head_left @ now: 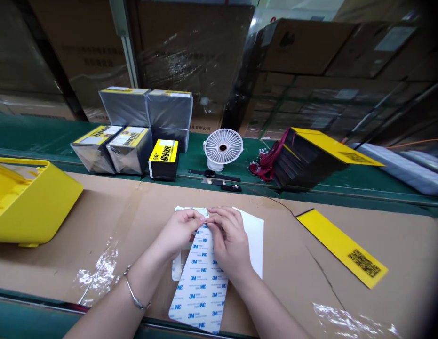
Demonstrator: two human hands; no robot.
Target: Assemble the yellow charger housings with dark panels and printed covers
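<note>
The long axis of the 3M-printed sheet (pixel 201 296) is run from the fingertips back toward the near edge of the cardboard cover (pixel 134 226), slanted a little leftward, with its narrow end set farthest away. At that far end, the left hand (pixel 178 233) is brought in from the left and the right hand (pixel 233 242) from the right; neither is placed clearly nearer to it. Each hand is closed in a thumb-and-finger pinch, the fingertips almost met, but whether the sheet's tip or some small piece is gripped cannot be told. A white panel (pixel 256 240) is seen beyond the right hand, partly covered by it. Toward the cover's right edge, a yellow panel (pixel 335 240) is laid aslant, with a thin wire (pixel 284 205) led to its far corner.
</note>
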